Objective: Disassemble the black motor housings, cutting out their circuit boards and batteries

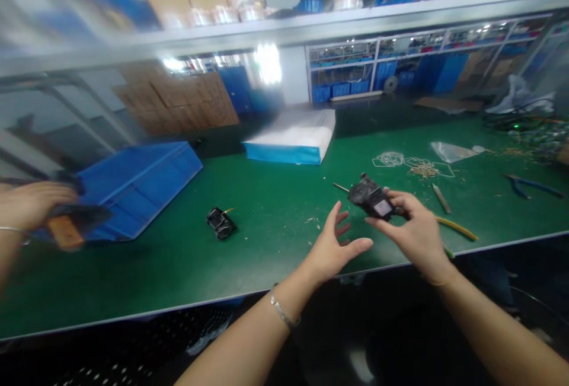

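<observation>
1. Black device [370, 197] is above the green table [275, 208], long axis slanting from upper left to lower right.
2. Right hand [415, 227] pinches its lower-right end.
3. Left hand [332, 246], empty, spreads wide beside it.

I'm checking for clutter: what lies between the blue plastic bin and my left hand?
The head view shows a small black boxy device and some pale scraps.
</observation>
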The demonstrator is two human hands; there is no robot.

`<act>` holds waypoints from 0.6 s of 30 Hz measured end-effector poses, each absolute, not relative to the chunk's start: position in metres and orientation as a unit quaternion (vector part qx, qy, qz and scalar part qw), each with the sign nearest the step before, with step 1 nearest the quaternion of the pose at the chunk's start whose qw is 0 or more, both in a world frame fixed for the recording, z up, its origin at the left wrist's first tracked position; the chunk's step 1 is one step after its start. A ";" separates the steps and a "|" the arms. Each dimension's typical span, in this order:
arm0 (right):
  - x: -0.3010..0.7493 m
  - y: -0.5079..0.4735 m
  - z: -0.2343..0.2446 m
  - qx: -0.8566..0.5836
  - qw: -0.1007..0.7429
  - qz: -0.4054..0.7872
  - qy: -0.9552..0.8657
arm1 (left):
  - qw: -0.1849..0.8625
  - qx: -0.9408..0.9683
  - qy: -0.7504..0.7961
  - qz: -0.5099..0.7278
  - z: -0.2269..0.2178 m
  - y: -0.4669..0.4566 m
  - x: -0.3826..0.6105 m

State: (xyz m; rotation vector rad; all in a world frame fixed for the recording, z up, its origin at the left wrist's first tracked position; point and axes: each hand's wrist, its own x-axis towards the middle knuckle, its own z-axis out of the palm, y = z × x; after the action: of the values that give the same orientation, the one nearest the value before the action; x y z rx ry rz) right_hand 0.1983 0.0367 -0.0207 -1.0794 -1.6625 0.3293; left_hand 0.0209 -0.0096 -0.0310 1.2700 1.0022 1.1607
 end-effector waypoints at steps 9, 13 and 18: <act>0.133 -0.029 -0.065 -0.356 0.512 0.284 -0.729 | 0.527 0.394 0.437 0.614 -0.023 -0.001 0.004; 0.162 -0.028 -0.072 -0.442 0.630 0.372 -0.519 | 0.545 0.428 0.393 0.605 -0.013 -0.003 -0.013; 0.171 -0.023 -0.083 -0.318 0.501 0.717 -0.365 | 0.604 0.496 0.342 0.522 -0.007 -0.014 -0.007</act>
State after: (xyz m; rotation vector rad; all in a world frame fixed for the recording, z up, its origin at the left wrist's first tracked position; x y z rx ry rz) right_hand 0.1708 -0.0233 -0.0829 -0.7676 -0.8832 1.7343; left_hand -0.0071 -0.0136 -0.0075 1.1470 0.7905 1.2093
